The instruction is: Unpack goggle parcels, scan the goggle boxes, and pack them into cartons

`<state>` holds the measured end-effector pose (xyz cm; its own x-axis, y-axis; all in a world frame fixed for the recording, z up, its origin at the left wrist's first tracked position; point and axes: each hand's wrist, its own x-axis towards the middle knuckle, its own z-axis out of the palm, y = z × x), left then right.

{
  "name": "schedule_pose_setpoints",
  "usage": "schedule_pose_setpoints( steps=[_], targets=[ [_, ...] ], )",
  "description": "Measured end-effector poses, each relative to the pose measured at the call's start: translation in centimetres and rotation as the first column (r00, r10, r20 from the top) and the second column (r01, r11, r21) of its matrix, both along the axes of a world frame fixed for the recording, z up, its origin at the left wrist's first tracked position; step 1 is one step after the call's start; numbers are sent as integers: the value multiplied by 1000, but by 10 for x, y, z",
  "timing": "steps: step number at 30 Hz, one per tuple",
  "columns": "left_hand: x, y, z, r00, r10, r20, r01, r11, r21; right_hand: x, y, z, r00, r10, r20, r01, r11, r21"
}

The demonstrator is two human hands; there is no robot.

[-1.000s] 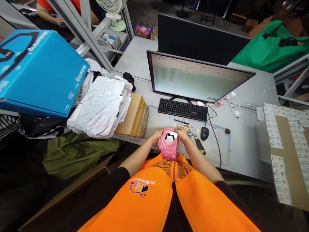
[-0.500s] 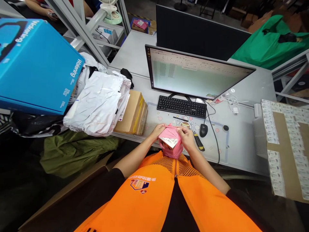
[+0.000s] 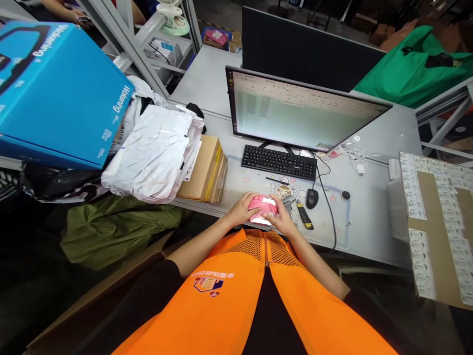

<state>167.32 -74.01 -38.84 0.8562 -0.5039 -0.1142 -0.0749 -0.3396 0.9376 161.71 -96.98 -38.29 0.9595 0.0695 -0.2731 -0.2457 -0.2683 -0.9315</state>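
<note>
A small package in pink plastic wrap (image 3: 263,206), with white label patches on it, is held at the desk's front edge. My left hand (image 3: 241,209) curls round its left side, and my right hand (image 3: 283,217) grips it from the right, thumb across the front. Just right of my right hand lies a yellow and black utility knife (image 3: 305,215). Beyond the package are a black pen (image 3: 274,179) and the black keyboard (image 3: 279,162). The package's underside is hidden.
A lit monitor (image 3: 303,111) stands behind the keyboard, with a mouse (image 3: 312,199) and its cable to the right. Cardboard boxes (image 3: 201,170), white plastic parcels (image 3: 150,153) and a large blue box (image 3: 62,98) crowd the left. A label-covered carton (image 3: 439,231) stands at the right.
The pink package has turned and moved slightly away from my body onto the desk's edge. My fingers, which were pinching the plastic at its top, now wrap round its sides.
</note>
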Motion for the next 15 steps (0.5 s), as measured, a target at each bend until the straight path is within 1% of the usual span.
schedule_pose_setpoints(
  steps=[1,3,5,7,8,10,12,14,15],
  targets=[
    [3,-2,-2,1000,28,9,-27,1000,-10,-2,-2,-2,1000,10,3,-10,1000,-6],
    [11,-7,-7,995,94,-33,-95,995,-30,0,-4,-5,1000,-28,-4,28,999,19],
    [20,-13,-12,971,173,-163,-183,982,-47,9,-5,-8,992,-113,-50,116,992,57],
    [29,-21,-20,928,223,-297,-250,966,-58,22,-4,-10,975,-189,-116,198,978,70],
    [33,-25,-24,910,223,-350,-261,963,-64,30,-3,-11,965,-216,-146,228,971,70],
    [37,-33,-34,884,191,-427,-246,966,-76,43,0,-12,941,-266,-208,287,955,76],
    [39,-39,-44,851,158,-501,-229,970,-83,53,5,-14,893,-319,-317,366,925,101],
    [40,-39,-50,826,162,-541,-234,970,-67,58,11,-16,836,-337,-433,424,898,120],
    [41,-36,-50,819,176,-546,-243,968,-53,58,14,-16,820,-330,-468,429,895,121]
  ],
)
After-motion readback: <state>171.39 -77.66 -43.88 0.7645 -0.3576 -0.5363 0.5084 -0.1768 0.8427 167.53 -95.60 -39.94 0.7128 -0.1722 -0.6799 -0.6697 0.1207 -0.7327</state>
